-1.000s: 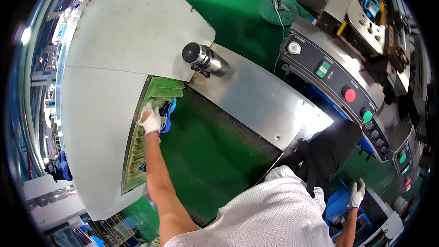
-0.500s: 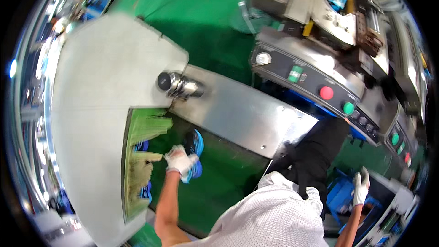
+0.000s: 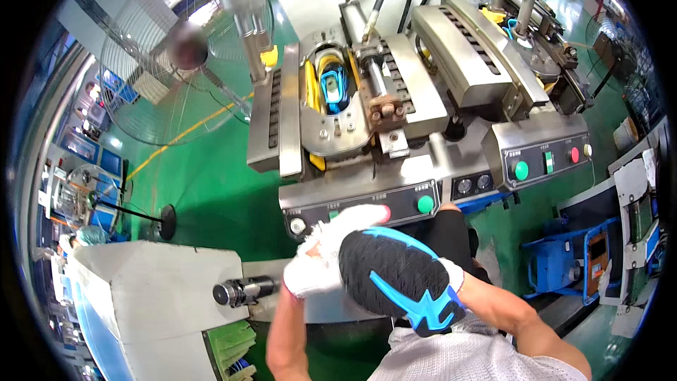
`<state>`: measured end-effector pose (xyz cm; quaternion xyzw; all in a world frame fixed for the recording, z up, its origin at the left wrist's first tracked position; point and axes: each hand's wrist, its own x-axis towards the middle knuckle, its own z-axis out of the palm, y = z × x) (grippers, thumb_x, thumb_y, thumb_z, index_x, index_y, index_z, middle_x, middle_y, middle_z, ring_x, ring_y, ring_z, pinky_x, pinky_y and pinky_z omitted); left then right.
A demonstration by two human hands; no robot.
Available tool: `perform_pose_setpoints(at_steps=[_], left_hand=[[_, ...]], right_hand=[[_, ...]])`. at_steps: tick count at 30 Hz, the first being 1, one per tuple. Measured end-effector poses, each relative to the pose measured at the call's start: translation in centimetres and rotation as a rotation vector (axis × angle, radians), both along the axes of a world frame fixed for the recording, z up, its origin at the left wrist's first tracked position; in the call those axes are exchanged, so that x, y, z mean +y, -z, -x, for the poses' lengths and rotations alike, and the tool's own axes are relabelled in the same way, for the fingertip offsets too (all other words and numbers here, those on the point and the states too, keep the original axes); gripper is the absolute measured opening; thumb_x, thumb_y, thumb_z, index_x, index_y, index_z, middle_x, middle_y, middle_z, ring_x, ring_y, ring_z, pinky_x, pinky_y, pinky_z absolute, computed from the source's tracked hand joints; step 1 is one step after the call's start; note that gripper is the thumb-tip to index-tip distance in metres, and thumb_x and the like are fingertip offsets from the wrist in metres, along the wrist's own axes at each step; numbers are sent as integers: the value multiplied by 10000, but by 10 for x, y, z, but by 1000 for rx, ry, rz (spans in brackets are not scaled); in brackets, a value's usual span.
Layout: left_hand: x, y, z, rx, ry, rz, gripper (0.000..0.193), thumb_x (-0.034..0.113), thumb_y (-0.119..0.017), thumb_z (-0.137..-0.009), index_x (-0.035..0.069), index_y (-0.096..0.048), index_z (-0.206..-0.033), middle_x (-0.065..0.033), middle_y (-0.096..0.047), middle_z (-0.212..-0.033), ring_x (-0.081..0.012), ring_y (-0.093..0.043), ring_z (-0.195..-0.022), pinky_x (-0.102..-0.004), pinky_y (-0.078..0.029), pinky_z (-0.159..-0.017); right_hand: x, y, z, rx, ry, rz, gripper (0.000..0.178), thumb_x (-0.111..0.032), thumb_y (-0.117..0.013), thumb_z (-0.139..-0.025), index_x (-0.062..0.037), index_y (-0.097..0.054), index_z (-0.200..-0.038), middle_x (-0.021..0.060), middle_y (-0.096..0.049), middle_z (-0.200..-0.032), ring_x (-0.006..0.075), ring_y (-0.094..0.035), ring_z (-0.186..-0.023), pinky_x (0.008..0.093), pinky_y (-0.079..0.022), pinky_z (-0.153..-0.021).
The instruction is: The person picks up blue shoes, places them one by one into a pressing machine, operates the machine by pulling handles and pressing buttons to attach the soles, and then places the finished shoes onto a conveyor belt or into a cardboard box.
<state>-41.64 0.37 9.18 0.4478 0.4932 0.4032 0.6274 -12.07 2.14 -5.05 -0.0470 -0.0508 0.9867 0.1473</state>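
A black sneaker (image 3: pixel 395 271) with bright blue trim is held up in front of my body, between both hands. My left hand (image 3: pixel 321 250), in a white glove, is closed on its left side, with the fingers lying along the far edge. From the right, my right hand (image 3: pixel 453 275), also gloved, grips the sneaker; its fingers are mostly hidden behind it. Beyond the hands stands a metal press machine (image 3: pixel 338 148), its front panel (image 3: pixel 360 204) carrying round buttons. A blue shoe-shaped piece (image 3: pixel 333 90) sits in the press's cradle.
A second press station (image 3: pixel 543 152) with its own buttons adjoins on the right. At left is a white cabinet (image 3: pixel 162 289) with green strips (image 3: pixel 231 346) over its opening and a dark metal cylinder (image 3: pixel 243 291) beside it. A blue cart (image 3: pixel 575 261) stands right; a large fan (image 3: pixel 187 49) far left.
My view has swung toward the press. My left hand has come up from beside the cabinet opening with the sneaker, and my right hand has come in from the far right onto it.
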Motion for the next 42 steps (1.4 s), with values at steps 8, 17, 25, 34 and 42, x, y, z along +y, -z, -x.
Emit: perform_pose_setpoints(at_steps=[8, 17, 25, 34, 42], left_hand=[[282, -31, 23, 1219, -233, -508, 698, 401, -748, -915, 37, -532, -1470, -226, -553, -1477, -367, -546, -1358, -420, -428, -1144], [408, 40, 44, 1526, -344, -83, 780, 515, -750, -818, -29, -530, -1331, -292, -653, -1284, -417, -638, -1224, -467, -504, -1040], [284, -86, 50, 1343, -576, -471, 721, 394, -788, -850, -24, -556, -1389, -252, -660, -1294, -356, -646, -1202, -420, -486, -1052], [-61, -4, 46, 1202, -757, -419, 566, 121, -837, -751, -18, -576, -1234, -187, -653, -1161, -300, -682, -1006, -410, -553, -906], [-196, 166, 53, 1232, -611, 182, 490, 239, -855, -723, 48, -644, -1123, -177, -647, -1070, -359, -661, -987, -488, -520, -869]], right_hand=[[46, -49, -98, -317, 632, -385, 958, -205, -937, -757, -18, -431, -1549, 142, -545, -1516, 270, -581, -1347, 439, -492, -1118], [-7, -63, -170, -532, 815, -233, 1182, -145, -981, -645, 27, -316, -1608, 180, -492, -1566, 344, -546, -1381, 499, -464, -1143], [-22, -17, -160, -739, 718, -202, 920, -155, -806, -823, -72, -265, -1562, 92, -538, -1249, 195, -535, -1038, 385, -467, -926], [47, -114, -57, -833, 681, -405, 266, -17, -682, -881, -63, -652, -1142, 29, -684, -975, 157, -680, -804, 308, -569, -682], [241, -197, 139, -878, 507, -875, 153, -171, -769, -930, -60, -737, -1029, 40, -730, -892, 156, -690, -705, 334, -594, -620]])
